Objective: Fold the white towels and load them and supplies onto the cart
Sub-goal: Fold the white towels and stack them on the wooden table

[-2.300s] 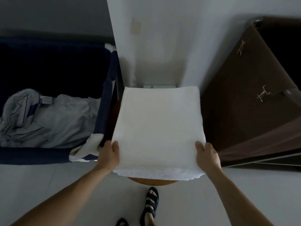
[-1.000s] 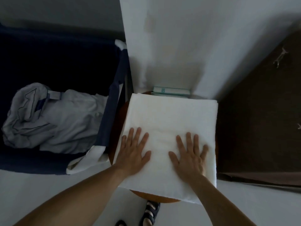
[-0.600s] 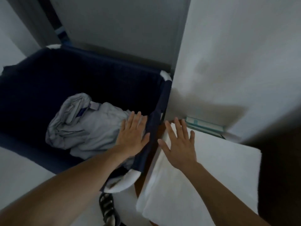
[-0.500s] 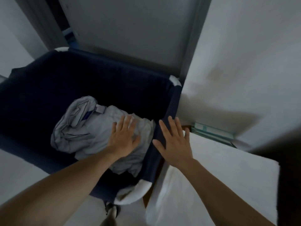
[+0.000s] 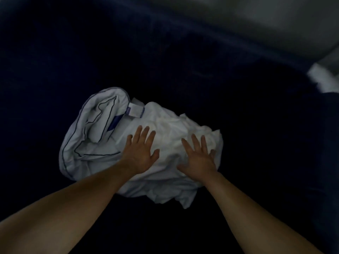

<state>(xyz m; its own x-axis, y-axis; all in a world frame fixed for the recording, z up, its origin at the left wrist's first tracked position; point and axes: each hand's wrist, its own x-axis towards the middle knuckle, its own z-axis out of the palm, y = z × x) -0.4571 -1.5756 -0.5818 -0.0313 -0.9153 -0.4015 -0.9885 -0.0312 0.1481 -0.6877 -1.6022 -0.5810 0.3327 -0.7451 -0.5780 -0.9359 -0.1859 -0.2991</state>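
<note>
Okay, both hands are down inside the navy fabric bin [image 5: 165, 52], palms facing down over the white linen bundle [image 5: 99, 140]. The left hand [image 5: 141, 153] has its fingers straight and spread, sitting on the middle of the heap. The right hand [image 5: 199, 156] is spread the same way on the crumpled right side. Neither hand pinches or curls round anything. Cannot tell whether the palms press down or only rest.

The bundle lies crumpled on the bin's dark bottom, roughly central, well apart from the white corner piece [image 5: 322, 79] at the right edge. Dark piping [image 5: 80, 116] runs along its left folds and a small label [image 5: 135, 111] shows at the top. Cannot tell if it is a towel or other linen.

Step in hand, likely: gather and lift the piece out for folding. To do it well, curl the fingers into the cloth on two separated spots. Better still, find an edge or the piped hem rather than the loose middle. Lift straight up so that trailing folds clear the bin wall, then shake it open before folding. Grabbing only the top layer risks the rest dropping back.
</note>
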